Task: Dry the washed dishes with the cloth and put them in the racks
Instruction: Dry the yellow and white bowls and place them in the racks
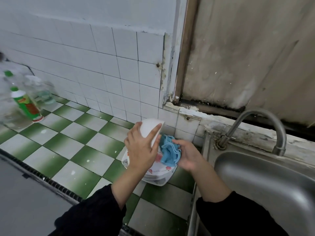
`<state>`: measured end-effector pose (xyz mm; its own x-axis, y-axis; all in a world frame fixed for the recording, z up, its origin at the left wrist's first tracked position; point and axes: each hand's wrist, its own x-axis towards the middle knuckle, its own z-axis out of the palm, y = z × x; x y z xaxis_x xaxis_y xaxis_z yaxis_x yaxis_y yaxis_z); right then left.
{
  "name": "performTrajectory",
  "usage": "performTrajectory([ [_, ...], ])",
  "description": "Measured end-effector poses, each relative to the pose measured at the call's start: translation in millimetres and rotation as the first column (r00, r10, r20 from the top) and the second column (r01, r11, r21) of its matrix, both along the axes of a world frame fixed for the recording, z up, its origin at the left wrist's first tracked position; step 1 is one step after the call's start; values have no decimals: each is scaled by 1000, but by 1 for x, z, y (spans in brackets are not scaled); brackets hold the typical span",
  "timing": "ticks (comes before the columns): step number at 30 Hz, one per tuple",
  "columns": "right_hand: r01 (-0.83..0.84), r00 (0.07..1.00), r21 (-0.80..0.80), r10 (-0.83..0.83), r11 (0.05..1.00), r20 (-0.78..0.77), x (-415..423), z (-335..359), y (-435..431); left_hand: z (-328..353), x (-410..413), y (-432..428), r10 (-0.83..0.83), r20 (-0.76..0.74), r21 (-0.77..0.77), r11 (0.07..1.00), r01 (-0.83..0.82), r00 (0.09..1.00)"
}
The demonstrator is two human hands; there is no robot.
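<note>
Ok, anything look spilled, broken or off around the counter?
The dishes look fine: the left hand grips the white bowl, the right hand holds the blue cloth above the plate stack. Only the window sill behind the tap looks damaged: flaking paint and dark stains.

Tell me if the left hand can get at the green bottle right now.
Probably not yet. The left hand grips the white bowl, so it isn't free, though the tiled counter between it and the green bottle looks unobstructed.
</note>
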<state>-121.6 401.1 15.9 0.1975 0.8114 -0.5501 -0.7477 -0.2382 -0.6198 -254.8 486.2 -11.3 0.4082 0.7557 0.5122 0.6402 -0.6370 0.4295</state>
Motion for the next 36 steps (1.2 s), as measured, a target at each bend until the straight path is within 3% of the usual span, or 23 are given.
performTrajectory([
  [5, 200, 970, 236, -158, 951, -184, -41, 36, 9, 26, -8, -37, -86, 229, -56, 993, 101, 970],
  [7, 33, 999, 287, -28, 957, -24, -63, 38, 7, 41, -11, -44, -107, 347, -82, 986, 144, 932],
  [8, -98, 981, 279, 46, 955, 188, -70, 37, 5, 48, -15, -43, -96, 405, -92, 985, 145, 909],
  [9, -246, 879, 232, 115, 941, 463, -74, 36, 1, 56, -21, -40, -83, 468, -107, 983, 150, 880],
  [10, -383, 649, 131, 165, 914, 743, -72, 32, 0, 62, -28, -35, -72, 535, -128, 978, 165, 842],
  [11, -464, 329, 2, 170, 886, 929, -67, 31, 0, 67, -36, -31, -56, 598, -155, 971, 184, 799],
  [12, -456, -4, -140, 155, 879, 988, -58, 30, 3, 70, -43, -29, -34, 652, -186, 961, 204, 758],
  [13, -353, -253, -246, 161, 903, 954, -50, 31, 6, 72, -49, -30, -8, 693, -219, 950, 222, 721],
  [15, -156, -516, -123, 25, 980, 856, -43, 36, 12, 70, -54, -38, 48, 740, -284, 926, 247, 671],
  [17, -170, -494, 243, -296, 955, 818, -50, 38, 22, 67, -52, -49, 47, 779, -300, 904, 305, 625],
  [19, -170, -187, 426, -454, 888, 871, -71, 50, 27, 72, -51, -57, 22, 806, -282, 893, 351, 591],
  [20, -234, 7, 380, -389, 895, 921, -84, 59, 24, 75, -55, -54, 17, 810, -268, 900, 344, 586],
  [21, -352, 121, 276, -249, 894, 961, -92, 64, 19, 78, -61, -47, 31, 809, -265, 911, 317, 588],
  [22, -494, 106, 129, -87, 860, 991, -96, 66, 14, 81, -69, -39, 55, 811, -274, 916, 294, 583],
  [24, -593, -243, -232, 104, 771, 965, -92, 73, 11, 83, -86, -24, 75, 819, -289, 910, 296, 569],
  [26, -369, -508, -421, 199, 828, 838, -81, 82, 14, 84, -94, -26, 28, 814, -266, 906, 329, 580],
  [27, -275, -527, -339, 154, 899, 836, -80, 85, 16, 85, -92, -32, 7, 809, -251, 908, 336, 587],
  [28, -237, -489, -170, 34, 956, 872, -83, 86, 19, 88, -87, -41, -12, 802, -239, 910, 339, 597],
  [30, -250, -213, 137, -193, 958, 958, -95, 84, 23, 96, -78, -55, -54, 781, -211, 915, 345, 622],
  [32, -449, 94, 172, -145, 877, 985, -105, 86, 19, 102, -79, -56, -47, 771, -209, 924, 321, 636],
  [33, -573, 57, 66, -41, 817, 998, -106, 84, 15, 103, -84, -52, -27, 773, -221, 925, 310, 634],
  [35, -630, -352, -359, 159, 689, 922, -103, 81, 10, 101, -96, -47, -3, 771, -270, 904, 331, 637],
  [36, -504, -560, -536, 216, 677, 800, -98, 79, 10, 97, -99, -48, -3, 765, -291, 890, 351, 644],
])
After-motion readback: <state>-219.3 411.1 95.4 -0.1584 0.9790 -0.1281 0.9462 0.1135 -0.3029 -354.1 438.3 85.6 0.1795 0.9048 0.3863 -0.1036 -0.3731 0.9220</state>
